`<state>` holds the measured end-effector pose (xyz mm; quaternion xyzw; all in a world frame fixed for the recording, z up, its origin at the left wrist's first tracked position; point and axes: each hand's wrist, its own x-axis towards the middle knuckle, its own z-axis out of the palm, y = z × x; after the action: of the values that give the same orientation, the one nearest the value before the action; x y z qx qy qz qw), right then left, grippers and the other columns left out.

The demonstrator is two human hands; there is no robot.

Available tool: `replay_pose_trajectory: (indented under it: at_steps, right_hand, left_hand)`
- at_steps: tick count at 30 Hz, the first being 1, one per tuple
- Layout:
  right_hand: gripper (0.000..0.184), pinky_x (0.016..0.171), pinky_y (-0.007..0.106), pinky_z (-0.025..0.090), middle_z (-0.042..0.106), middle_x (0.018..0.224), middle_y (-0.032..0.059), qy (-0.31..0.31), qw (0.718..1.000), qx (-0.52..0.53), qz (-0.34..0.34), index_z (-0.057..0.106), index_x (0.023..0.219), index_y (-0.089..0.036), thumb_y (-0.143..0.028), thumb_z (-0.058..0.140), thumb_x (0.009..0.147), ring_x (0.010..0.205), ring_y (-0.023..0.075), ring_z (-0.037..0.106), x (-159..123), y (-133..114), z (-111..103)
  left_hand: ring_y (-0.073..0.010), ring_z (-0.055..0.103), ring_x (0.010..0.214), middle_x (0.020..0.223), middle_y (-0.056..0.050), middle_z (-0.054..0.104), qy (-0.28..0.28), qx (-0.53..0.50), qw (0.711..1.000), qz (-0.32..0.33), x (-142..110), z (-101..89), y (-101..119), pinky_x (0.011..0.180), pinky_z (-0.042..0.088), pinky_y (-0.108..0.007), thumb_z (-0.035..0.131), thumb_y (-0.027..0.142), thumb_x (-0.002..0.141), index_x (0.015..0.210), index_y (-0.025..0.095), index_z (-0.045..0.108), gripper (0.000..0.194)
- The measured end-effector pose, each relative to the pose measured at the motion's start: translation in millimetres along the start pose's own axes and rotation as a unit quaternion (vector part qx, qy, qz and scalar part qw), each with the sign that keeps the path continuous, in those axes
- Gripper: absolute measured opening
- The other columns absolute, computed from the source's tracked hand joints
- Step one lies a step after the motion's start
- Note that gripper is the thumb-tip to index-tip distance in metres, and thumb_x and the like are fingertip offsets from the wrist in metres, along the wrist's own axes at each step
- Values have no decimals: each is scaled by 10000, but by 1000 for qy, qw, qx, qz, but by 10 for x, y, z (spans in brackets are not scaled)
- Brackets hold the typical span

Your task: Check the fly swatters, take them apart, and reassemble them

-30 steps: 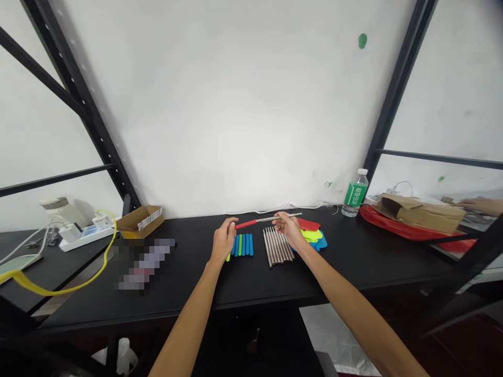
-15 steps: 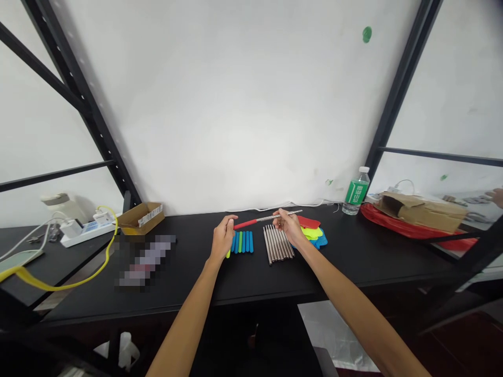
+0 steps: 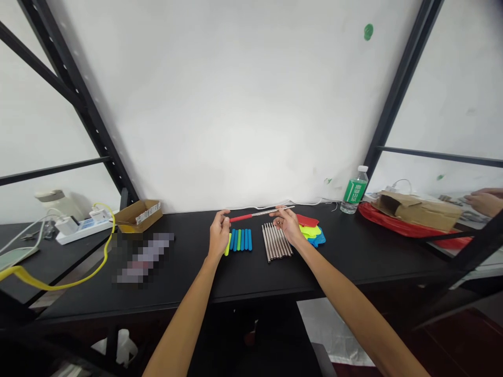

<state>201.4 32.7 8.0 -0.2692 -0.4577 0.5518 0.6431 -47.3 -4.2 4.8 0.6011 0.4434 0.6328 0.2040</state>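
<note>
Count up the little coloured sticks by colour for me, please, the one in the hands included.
Blue sticks: 5
Green stick: 1
Yellow-green stick: 1
Red-and-silver stick, held: 1
Total in view: 8; the left hand could hide more.

Black tabletop [image 3: 181,256]: row of slim blue, green sticks [image 3: 242,240]; row of metal rods [image 3: 277,243]; overlapping red, yellow, blue pieces [image 3: 310,231]; open cardboard box [image 3: 133,219]; upright green-labelled bottle [image 3: 354,191]; pixelated item [image 3: 145,259], identity unclear.

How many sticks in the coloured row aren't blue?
2: the yellow-green stick at the row's left end, beside the left hand, and the green stick among the blue sticks. That hand may hide others.
</note>
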Motion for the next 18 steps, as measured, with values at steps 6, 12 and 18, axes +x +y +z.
replay_pose_trajectory:
  at_steps: [6,12,18]
  right_hand:
    - [407,430,223,354,725,831,57,21,998,-50,-31,653,935,-190,-540,735,744,529,113,574,28,22,-40]
    - [411,446,248,363,673,704,49,49,978,-160,-123,641,744,-188,-595,691,779,492,107,493,-5,-23,-43]
    - [462,471,270,366,610,607,36,42,975,-169,-137,595,617,-194,-613,674,796,482,112,477,-41,-57,-31]
  left_hand:
    - [-70,406,471,689,32,532,-25,-175,980,-92,52,-30,-7,459,339,-198,573,415,891,1155,209,568,335]
    - [-55,351,430,589,61,477,-27,-232,964,-124,67,-35,-28,432,287,-184,647,443,851,1105,215,595,345]
    - [-56,326,447,536,80,360,-31,-250,960,-122,65,-28,0,417,231,-172,668,446,843,1053,206,625,322]
